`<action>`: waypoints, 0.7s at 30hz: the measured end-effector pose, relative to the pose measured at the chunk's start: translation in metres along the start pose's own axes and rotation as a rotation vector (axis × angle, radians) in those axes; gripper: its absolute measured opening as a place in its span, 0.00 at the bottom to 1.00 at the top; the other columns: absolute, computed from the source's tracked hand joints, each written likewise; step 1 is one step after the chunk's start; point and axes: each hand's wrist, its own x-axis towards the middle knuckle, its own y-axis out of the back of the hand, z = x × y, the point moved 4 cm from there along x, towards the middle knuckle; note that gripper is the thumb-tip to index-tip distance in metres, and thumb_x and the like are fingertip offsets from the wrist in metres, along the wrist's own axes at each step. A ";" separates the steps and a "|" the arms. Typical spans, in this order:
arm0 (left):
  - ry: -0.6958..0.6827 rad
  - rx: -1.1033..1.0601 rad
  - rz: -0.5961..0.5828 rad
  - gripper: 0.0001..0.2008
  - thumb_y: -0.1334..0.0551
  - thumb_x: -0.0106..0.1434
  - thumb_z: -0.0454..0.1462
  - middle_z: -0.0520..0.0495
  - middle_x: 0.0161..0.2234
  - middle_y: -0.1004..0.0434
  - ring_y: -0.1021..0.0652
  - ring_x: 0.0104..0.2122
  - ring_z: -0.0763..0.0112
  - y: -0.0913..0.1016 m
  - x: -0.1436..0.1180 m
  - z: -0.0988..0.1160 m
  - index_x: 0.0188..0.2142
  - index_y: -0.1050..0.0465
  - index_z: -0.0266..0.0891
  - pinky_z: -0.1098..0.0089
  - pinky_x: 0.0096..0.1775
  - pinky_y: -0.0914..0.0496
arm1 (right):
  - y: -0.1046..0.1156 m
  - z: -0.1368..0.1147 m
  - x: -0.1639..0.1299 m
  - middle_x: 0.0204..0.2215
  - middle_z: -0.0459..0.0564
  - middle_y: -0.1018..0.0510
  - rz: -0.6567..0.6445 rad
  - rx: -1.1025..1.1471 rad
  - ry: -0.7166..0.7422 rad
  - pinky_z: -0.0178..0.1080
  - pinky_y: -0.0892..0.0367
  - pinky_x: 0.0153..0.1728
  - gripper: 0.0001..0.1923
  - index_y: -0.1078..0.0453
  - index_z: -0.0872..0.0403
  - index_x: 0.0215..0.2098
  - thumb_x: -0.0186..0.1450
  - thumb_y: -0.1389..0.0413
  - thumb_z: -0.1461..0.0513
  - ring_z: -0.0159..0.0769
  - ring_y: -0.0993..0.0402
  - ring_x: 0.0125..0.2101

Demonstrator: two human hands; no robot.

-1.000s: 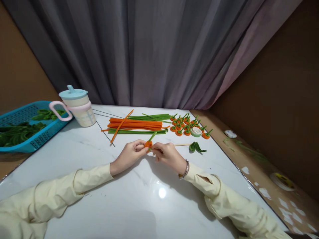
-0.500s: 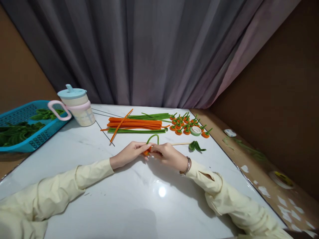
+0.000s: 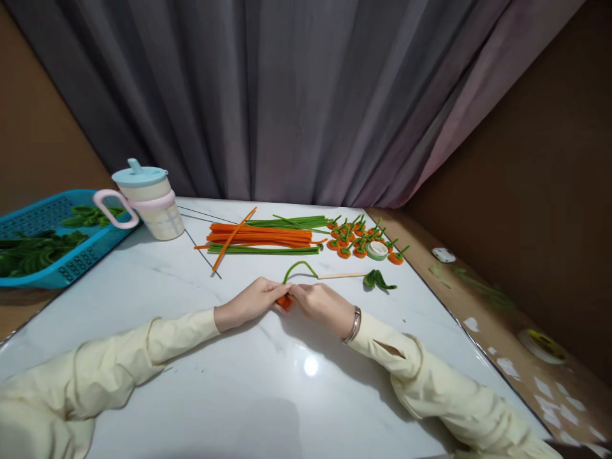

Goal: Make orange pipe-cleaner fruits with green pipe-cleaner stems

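Observation:
A small orange fuzzy pipe-cleaner pumpkin (image 3: 285, 302) is held between my two hands above the white table. My left hand (image 3: 255, 304) is closed around its left side, thumb on top. From the right, my right hand (image 3: 322, 307) pinches at its top, where green meets orange; the fingertips partly hide the spot. A green pipe cleaner (image 3: 300, 263) arches up from there, its other end near a thin wooden stick (image 3: 342, 276) lying behind my right hand. By the stick's right end are dark green fuzzy leaves (image 3: 378, 280).
Bundled orange pipe cleaners (image 3: 261, 234) and green pipe cleaners (image 3: 262, 250) lie behind my hands. Several finished orange pumpkins (image 3: 345, 252) surround a tape roll (image 3: 377, 250). A lidded cup (image 3: 160, 210) and a blue basket (image 3: 62, 274) of green pieces stand left. Paper scraps (image 3: 507, 368) lie right.
The green loop has spread wider and lower to the right, its far end now out of my right fingers. My right fingertips have shifted onto the pumpkin's top.

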 end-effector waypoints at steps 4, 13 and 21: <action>-0.002 -0.071 -0.031 0.14 0.42 0.59 0.43 0.46 0.27 0.25 0.25 0.31 0.69 -0.002 -0.002 0.007 0.25 0.28 0.33 0.67 0.39 0.30 | -0.001 0.004 0.003 0.25 0.49 0.26 0.034 0.046 -0.052 0.32 0.47 0.22 0.04 0.37 0.57 0.32 0.63 0.50 0.70 0.31 0.33 0.22; -0.091 0.124 0.060 0.06 0.42 0.56 0.35 0.51 0.25 0.27 0.24 0.27 0.70 0.003 -0.002 0.000 0.33 0.31 0.35 0.69 0.35 0.29 | 0.006 0.010 0.004 0.23 0.46 0.26 0.113 0.260 -0.148 0.29 0.47 0.21 0.05 0.36 0.56 0.31 0.63 0.50 0.69 0.27 0.35 0.19; -0.161 0.205 0.144 0.05 0.43 0.56 0.34 0.54 0.22 0.27 0.23 0.24 0.71 0.005 -0.005 0.004 0.31 0.30 0.36 0.71 0.31 0.29 | 0.004 0.009 0.000 0.21 0.46 0.27 0.159 0.475 -0.205 0.31 0.48 0.22 0.06 0.35 0.55 0.31 0.61 0.51 0.71 0.29 0.36 0.19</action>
